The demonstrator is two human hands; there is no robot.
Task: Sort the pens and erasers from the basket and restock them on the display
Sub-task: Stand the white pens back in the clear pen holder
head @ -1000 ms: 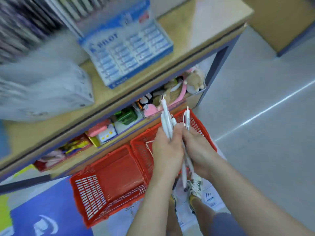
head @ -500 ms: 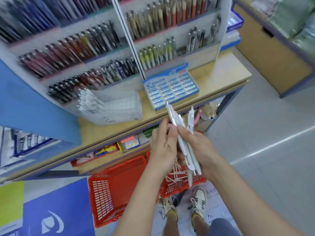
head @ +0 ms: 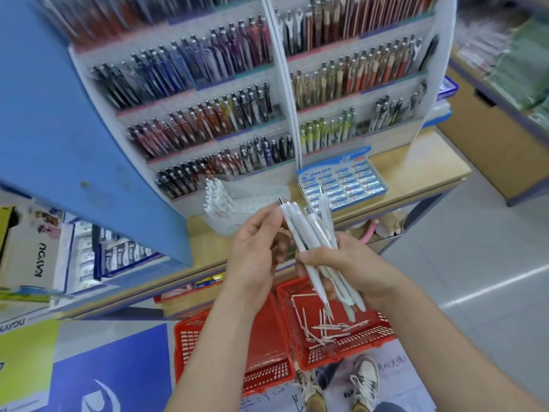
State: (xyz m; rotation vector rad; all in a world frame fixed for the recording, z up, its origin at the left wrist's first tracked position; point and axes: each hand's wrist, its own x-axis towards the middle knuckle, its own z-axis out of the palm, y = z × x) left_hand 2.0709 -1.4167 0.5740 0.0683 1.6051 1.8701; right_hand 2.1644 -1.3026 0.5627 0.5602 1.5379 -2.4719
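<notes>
You are about in the middle, I judge: the white holder on the far shelf already keeps some pens, but the bundle of white pens is not yet placed. Your left hand pinches the top of the leftmost pen. Your right hand grips the slim, metal-tipped, fanned bundle above the red basket, where thin pinkish pieces remain to sort.

On the shelf, the pen rack stands at the back and the eraser box at the front. The baskets sit on the floor below the shelf front.
</notes>
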